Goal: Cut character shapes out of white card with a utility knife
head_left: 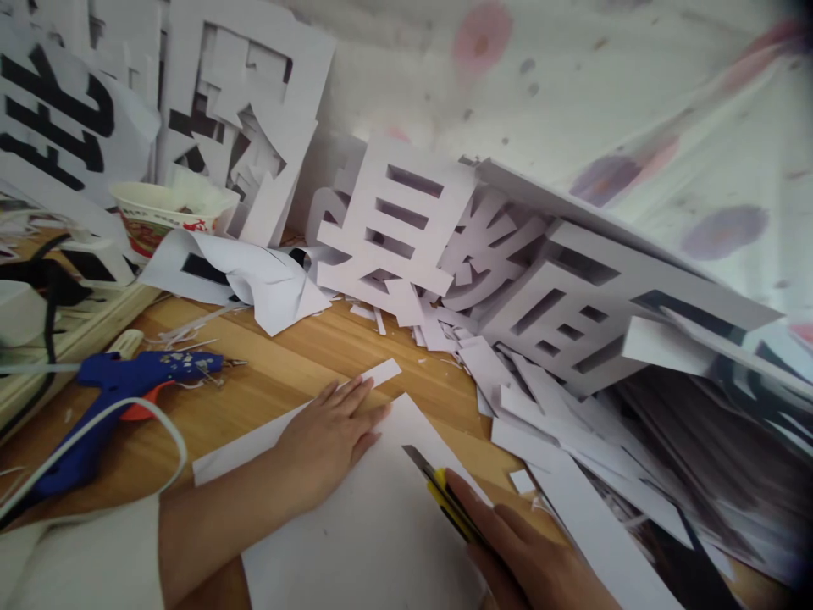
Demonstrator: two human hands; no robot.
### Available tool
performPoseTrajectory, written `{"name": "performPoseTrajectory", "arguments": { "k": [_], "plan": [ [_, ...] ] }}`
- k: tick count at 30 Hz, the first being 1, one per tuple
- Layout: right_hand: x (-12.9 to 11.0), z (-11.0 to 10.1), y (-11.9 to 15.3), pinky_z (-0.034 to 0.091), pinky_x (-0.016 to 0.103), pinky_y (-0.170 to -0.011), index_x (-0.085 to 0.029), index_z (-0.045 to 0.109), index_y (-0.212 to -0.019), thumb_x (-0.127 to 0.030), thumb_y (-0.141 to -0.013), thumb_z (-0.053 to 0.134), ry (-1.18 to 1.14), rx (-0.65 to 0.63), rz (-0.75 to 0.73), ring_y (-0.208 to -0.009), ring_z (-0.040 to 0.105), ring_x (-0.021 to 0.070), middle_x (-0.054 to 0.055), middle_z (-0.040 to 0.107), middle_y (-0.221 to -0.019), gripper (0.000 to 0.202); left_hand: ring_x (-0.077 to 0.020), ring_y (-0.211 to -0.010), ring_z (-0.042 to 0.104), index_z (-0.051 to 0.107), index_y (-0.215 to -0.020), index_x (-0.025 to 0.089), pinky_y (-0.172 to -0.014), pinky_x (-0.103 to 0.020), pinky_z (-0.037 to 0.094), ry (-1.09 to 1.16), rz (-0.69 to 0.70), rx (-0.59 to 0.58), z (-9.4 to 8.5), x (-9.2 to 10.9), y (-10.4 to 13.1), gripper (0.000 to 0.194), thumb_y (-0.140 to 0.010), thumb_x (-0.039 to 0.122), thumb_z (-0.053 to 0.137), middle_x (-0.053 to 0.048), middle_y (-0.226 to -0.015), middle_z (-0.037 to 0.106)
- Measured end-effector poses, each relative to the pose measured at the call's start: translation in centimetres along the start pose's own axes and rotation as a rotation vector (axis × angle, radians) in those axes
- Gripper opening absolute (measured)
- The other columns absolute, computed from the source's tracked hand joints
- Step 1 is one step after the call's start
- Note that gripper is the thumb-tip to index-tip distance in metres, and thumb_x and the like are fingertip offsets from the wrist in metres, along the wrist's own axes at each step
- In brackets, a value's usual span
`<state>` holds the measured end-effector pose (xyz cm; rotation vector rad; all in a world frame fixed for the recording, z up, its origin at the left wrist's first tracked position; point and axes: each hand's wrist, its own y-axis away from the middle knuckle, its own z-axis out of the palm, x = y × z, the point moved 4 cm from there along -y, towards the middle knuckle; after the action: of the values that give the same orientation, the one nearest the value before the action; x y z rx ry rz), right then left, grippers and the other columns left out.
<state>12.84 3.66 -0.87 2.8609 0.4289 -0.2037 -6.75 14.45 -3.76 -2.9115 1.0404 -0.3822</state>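
My right hand (530,542) is closed around a yellow and black utility knife (445,500). Its blade is out and points up and left over a white board (374,525). The gap between blade tip and board is hard to judge. My left hand (327,432) lies flat with fingers extended, pressing on the board's upper left part. Under its fingertips runs a narrow white strip (385,371), which sticks out beyond the hand at an angle to the board. The palm hides where strip and board meet.
A blue glue gun (120,394) with a white cord lies on the wooden table (438,390) at left. Behind stand a paper bowl (171,216), crumpled paper (247,275) and cut-out white characters (400,220). White offcuts (546,424) pile up at right.
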Motion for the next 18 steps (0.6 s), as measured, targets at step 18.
{"name": "performPoseTrajectory", "arguments": {
  "k": [18],
  "plan": [
    [-0.8, -0.5, -2.3, 0.053, 0.029, -0.061, -0.024, 0.032, -0.138, -0.017, -0.088, 0.033, 0.082, -0.005, -0.013, -0.069, 0.066, 0.0184, 0.006, 0.065, -0.090, 0.051, -0.0264, -0.129, 0.030, 0.047, -0.128, 0.027, -0.105, -0.047, 0.026, 0.021, -0.038, -0.002, -0.2, 0.0, 0.1, 0.040, -0.092, 0.040, 0.037, -0.011, -0.141, 0.033]
  ]
}}
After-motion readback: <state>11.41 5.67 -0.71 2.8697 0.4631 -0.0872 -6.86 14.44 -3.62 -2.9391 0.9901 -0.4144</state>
